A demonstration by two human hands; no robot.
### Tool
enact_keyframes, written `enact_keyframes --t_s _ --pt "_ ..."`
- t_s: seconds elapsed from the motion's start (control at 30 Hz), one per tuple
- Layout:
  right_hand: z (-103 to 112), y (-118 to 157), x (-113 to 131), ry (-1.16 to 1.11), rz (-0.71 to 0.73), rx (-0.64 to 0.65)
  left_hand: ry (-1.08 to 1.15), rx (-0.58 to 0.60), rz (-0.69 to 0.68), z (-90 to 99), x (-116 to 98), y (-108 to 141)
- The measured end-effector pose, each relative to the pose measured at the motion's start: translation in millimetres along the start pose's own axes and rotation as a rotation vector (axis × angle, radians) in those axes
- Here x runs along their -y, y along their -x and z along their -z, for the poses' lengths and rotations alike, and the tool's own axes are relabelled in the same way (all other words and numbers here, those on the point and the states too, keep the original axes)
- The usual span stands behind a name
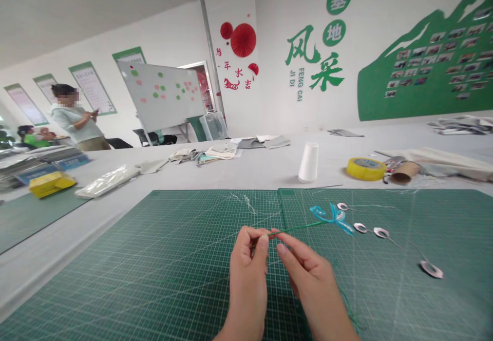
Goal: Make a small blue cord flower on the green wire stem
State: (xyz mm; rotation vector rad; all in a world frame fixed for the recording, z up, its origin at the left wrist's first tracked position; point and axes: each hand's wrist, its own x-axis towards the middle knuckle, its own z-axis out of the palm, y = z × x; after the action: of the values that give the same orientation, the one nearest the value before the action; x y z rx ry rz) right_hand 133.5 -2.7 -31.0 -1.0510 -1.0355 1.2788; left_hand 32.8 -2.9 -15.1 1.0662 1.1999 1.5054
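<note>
A thin green stem (pixel 298 227) runs up to the right and ends in a blue looped flower shape (pixel 334 218). My left hand (pixel 249 259) pinches the stem's lower end between thumb and fingertips. Close beside it on the right, my right hand (pixel 308 269) has its fingertips at the stem, thumb and forefinger slightly apart. Green thread trails down past the right wrist. Small pale oval pieces with dark centres (pixel 381 233) on thin wires lie right of the flower shape, over the green cutting mat (pixel 173 259).
Beyond the mat stand a white thread cone (pixel 308 163), yellow tape (pixel 365 168) and a cardboard tube (pixel 404 172). Fabric scraps (pixel 221 151) lie along the far side. At left are a yellow box (pixel 52 183) and a plastic-wrapped roll (pixel 108 181). A person (pixel 79 120) stands back left.
</note>
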Motion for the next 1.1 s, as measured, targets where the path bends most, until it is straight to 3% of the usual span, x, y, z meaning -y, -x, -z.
enact_keyframes --t_s 0.27,0.6,0.87,1.03,1.1 --pt "0 2 0 -0.185 -0.194 -0.050 -0.356 -0.026 -0.306 2.3 -2 -1" --pt "5 0 5 -0.201 -0.227 -0.032 -0.498 0.081 -0.395 3.4 -8 8" --pt "16 -7 12 -0.177 -0.154 -0.042 -0.681 0.213 -0.288 14.8 -5 3" --pt "22 -10 15 -0.054 -0.071 -0.010 -0.591 0.060 -0.203 25.0 -14 -8" --pt "22 -9 15 0.061 -0.013 0.035 -0.466 0.102 -0.169 24.8 -19 -9"
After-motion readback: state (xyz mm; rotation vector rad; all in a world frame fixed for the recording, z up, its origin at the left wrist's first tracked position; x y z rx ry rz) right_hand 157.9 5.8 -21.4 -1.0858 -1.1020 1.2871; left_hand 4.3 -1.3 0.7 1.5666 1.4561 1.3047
